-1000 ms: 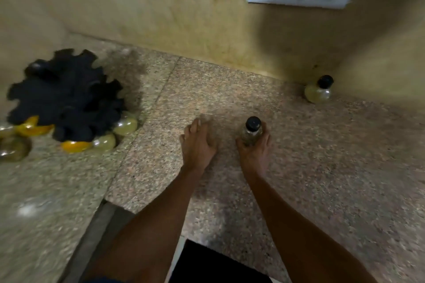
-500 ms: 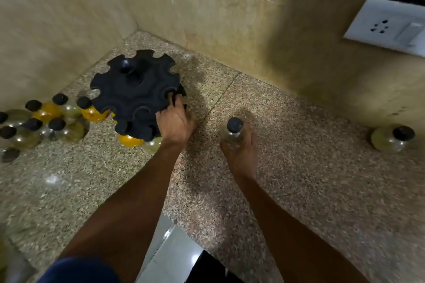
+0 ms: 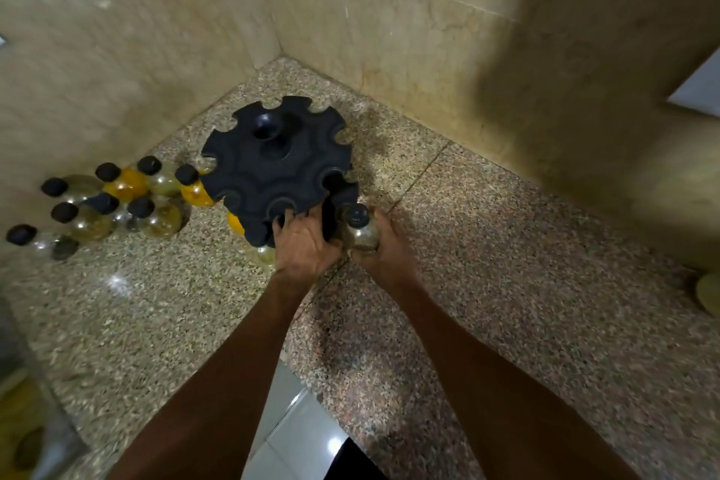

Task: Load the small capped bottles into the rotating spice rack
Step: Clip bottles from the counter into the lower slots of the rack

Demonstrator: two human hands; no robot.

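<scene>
Far left of the frame, at mid-height: a cluster of small capped bottles (image 3: pixel 105 207) stands on the speckled granite counter (image 3: pixel 506 265), black caps up, bodies clear, amber and yellowish, packed touching one another and not yet loaded. Centre, slightly left, in the corner where the two beige stone walls (image 3: pixel 389 12) meet: the black rotating spice rack (image 3: pixel 276 168), seen from above, a round scalloped top with notches around its rim and a socket at its hub; an orange bottle (image 3: pixel 196 193) sits at its left edge and another orange one (image 3: pixel 235 223) under its lower left rim, seemingly seated in lower slots, though the tier beneath is mostly hidden. Lower centre of the rack: the left hand (image 3: pixel 306 244) grips the near rim, fingers curled over the edge into the notches, apparently steadying or turning the rack. Immediately right of it: the right hand (image 3: pixel 383 245) holds a clear capped bottle (image 3: pixel 360 232), fingers wrapped round the body, black cap up, long axis upright. The bottle lies just beside the rack's lower right rim, touching or nearly so; which cannot be told. The two hands are close together, almost meeting. Judgement: the open slot lies up and to the left of the held bottle, so the right hand is the nearer for insertion, sideways into the rim with the axis kept vertical. Far right edge, low: part of a pale yellowish round object (image 3: pixel 709 292), cut off.
</scene>
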